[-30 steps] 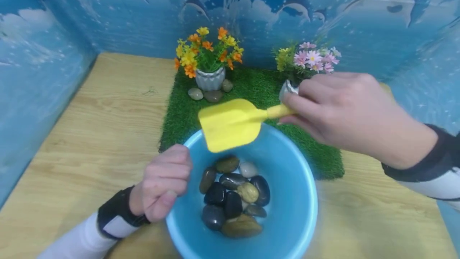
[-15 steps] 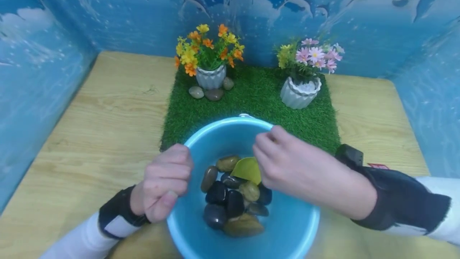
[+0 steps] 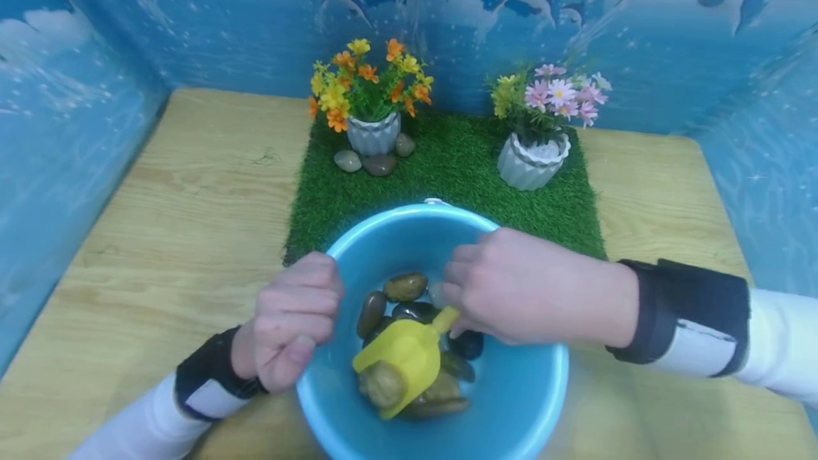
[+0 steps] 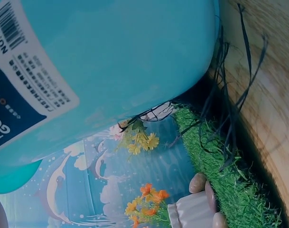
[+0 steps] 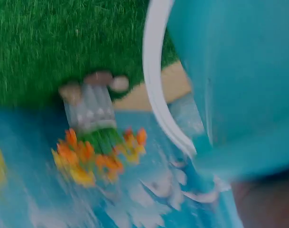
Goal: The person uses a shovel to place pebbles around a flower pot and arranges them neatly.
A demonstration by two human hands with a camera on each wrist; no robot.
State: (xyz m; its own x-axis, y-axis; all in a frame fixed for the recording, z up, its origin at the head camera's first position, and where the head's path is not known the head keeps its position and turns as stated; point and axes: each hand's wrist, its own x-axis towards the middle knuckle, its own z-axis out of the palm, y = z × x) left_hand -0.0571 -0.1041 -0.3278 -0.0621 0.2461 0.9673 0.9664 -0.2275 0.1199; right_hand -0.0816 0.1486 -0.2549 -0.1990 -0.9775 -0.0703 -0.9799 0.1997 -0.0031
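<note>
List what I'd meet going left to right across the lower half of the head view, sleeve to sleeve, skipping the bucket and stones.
Left sleeve → left wristband → left hand → yellow scoop → right hand → right wristband → right sleeve.

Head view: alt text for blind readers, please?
The right hand holds a yellow scoop, a stone at its tip, inside a blue bucket of stones; the left hand grips the rim. Behind, two flowerpots stand on turf.
</note>
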